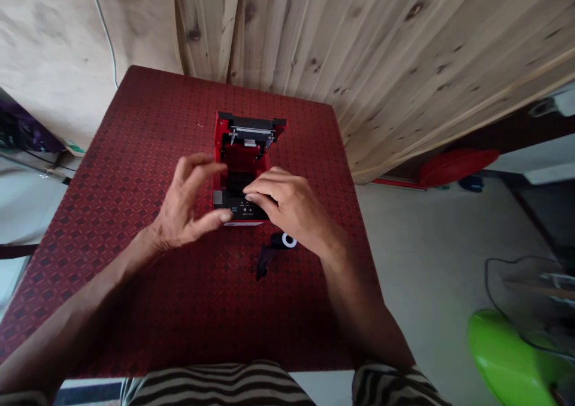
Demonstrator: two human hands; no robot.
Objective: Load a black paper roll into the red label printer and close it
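Note:
A small red and black machine that looks like a label printer (242, 210) stands on the table with its lid (253, 124) raised. My left hand (186, 205) is at its left side, thumb and fingers spread apart, with nothing between them. Over the right part of the opening is my right hand (291, 205), its thumb and fingers pinched together at the inner edge. Whatever the pinch holds, if anything, is hidden. Just below the right hand lies a dark roll with a white core (290, 240), a loose dark strip (265, 261) trailing from it.
The table (179, 310) has a red patterned cover. A wooden plank wall (323, 35) rises behind it. To the right, a bright green rounded object (507, 352) and a red round object (458, 166) are beyond the table. A thin cable (104, 29) hangs at left.

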